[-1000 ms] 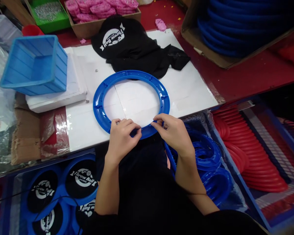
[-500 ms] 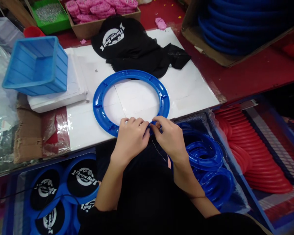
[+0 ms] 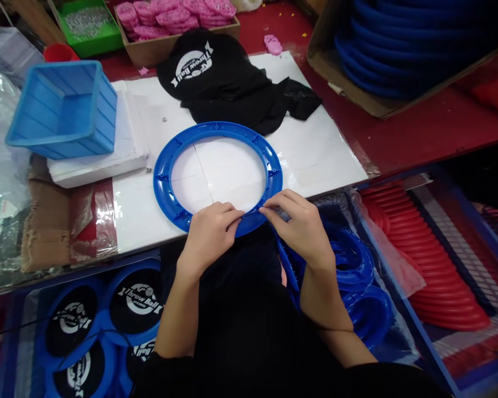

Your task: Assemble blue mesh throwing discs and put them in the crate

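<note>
A blue plastic ring [image 3: 162, 178] lies on the white board, its ribbed hollow side up. Over its near rim, my left hand [image 3: 209, 235] is closed in a pinch, thumb against fingers. My right hand [image 3: 301, 226] pinches just to the right, the fingertips a short gap apart. A thin strand [image 3: 251, 211] spans that gap, close to the ring's surface; its ends are hidden by the fingers. Beyond the ring rests a black mesh fabric piece [image 3: 232, 83] with white "Throw Ball" print.
On the left, a light blue bin [image 3: 62, 110] sits on a white slab. Behind are a carton [image 3: 149, 52] of pink pieces and a green tray [image 3: 92, 40] of small metal parts. Blue rings [image 3: 348, 254] fill a crate below right; printed black discs [image 3: 135, 301] lie below left.
Both hands have drawn slightly apart, showing the strand between the fingertips. The loose strand end that hung below my right hand is out of sight. The ring sits slightly further left.
</note>
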The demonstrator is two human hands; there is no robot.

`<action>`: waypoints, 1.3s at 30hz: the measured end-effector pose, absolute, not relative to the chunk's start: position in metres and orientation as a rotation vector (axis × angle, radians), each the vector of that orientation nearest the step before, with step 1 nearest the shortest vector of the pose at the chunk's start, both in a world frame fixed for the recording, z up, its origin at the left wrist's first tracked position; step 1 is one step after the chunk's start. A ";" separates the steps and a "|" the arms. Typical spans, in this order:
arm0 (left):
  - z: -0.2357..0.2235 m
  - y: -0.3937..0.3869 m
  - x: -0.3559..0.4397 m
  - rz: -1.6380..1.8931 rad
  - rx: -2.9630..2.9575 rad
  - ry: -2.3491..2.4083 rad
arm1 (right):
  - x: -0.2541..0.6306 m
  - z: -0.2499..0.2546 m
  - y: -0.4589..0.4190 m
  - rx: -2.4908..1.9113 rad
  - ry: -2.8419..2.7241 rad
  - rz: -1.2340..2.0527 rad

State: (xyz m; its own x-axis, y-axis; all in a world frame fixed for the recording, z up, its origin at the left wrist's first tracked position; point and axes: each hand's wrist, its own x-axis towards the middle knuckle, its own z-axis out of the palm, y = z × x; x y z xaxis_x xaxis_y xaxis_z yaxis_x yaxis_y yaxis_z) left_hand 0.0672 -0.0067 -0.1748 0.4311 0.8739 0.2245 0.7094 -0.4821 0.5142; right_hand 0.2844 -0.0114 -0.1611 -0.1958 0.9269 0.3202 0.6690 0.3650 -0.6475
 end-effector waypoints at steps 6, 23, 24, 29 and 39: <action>-0.178 -0.005 0.065 0.695 2.353 1.328 | 0.283 -0.166 -0.006 -1.347 -1.957 0.449; -0.163 -0.004 0.058 0.453 2.372 1.201 | 0.262 -0.176 -0.023 -1.603 -1.902 0.426; -0.160 -0.004 0.064 0.398 2.387 1.247 | 0.260 -0.177 -0.025 -1.616 -1.893 0.433; -0.156 -0.005 0.097 0.213 2.473 1.409 | 0.254 -0.180 -0.029 -1.668 -1.828 0.457; -0.160 -0.010 0.074 0.335 2.330 1.357 | 0.288 -0.159 -0.015 -1.470 -1.874 0.782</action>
